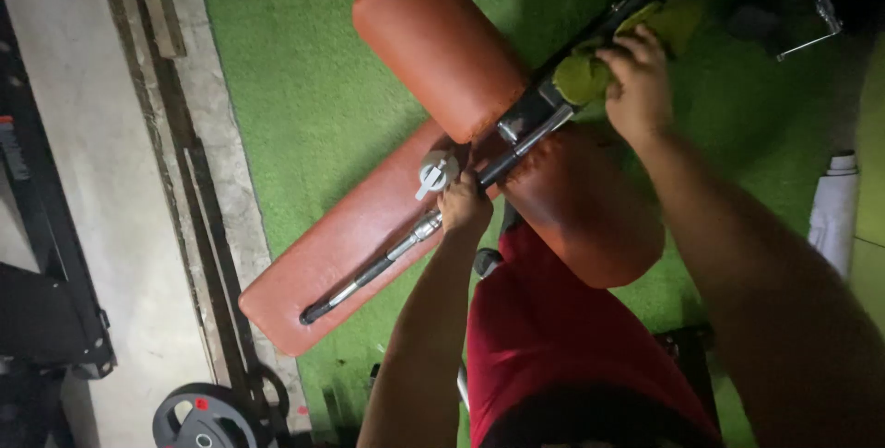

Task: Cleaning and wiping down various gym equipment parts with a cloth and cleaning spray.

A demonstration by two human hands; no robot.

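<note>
Over a patch of green artificial turf (304, 88), a person in a red shirt (562, 337) leans above a weight bench padded in orange-brown vinyl. At about nine o'clock from the shirt's shoulder, the left hand (464, 208) is clenched tight around a steel barbell (406, 247), fingers wrapped fully over the shaft just beside a silver spring collar (435, 173) that sits on the long seat pad (346, 245). Toward one o'clock, the right hand (638, 88) presses a yellow-green cloth (590, 70) down against the upper stretch of the bar; its fingers curl over the fabric, bunching it, though whether they close right round the bar cannot be told.

The barbell runs diagonally from seven o'clock, where its dark end stops just short of the seat pad's lower edge, up to one o'clock, where it disappears into shadow near a metal frame (811, 15). It passes through the gap between the upper bolster (438, 38) and the lower bolster (585, 213). The shaft looks grey and banded near the left hand, dark elsewhere.

Open turf lies at eleven o'clock of the bench. At nine o'clock the turf ends at a concrete strip (111, 162) with metal rails, and a black weight plate (205, 418) lies at seven o'clock. A white roll (834, 208) stands at three o'clock.
</note>
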